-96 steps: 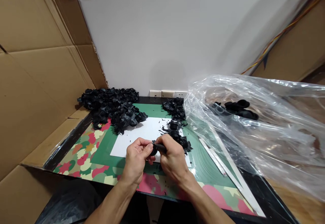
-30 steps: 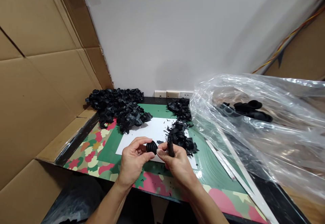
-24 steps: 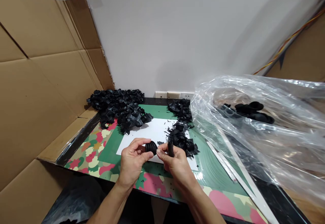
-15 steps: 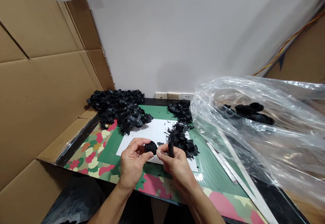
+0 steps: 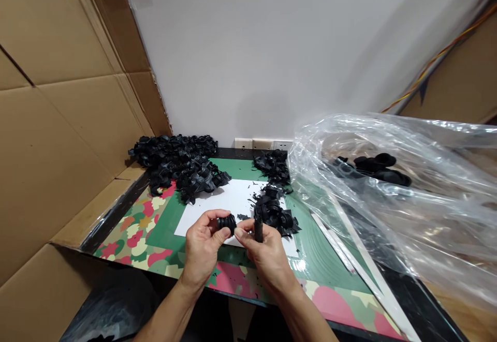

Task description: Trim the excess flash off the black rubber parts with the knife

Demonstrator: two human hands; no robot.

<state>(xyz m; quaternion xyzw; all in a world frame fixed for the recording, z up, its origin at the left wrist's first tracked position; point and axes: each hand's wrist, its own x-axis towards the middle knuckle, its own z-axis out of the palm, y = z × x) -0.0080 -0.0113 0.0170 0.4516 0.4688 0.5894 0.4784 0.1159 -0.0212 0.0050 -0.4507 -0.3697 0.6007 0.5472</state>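
Note:
Between the thumb and fingers of my left hand is a small black ribbed rubber bellows, its ridges turned upward. My right hand is closed around a dark stick-like tool that stands upright in its grip; the tool's working end cannot be made out. The right thumb and forefinger also pinch at the bellows' right edge. Both hands are over a white sheet on a green mat. Just beyond the right hand lies a heap of black ribbed pieces and scraps.
A larger pile of black ribbed rubber parts is at the back left, beside a tall cardboard sheet. More black scraps lie at the back. To the right, a transparent plastic bag holds black rubber pieces. White strips lie nearby.
The bellows has been turned, so its ridged side shows more, and the right fingertips have shifted slightly left along with it. The whole view has moved a little.

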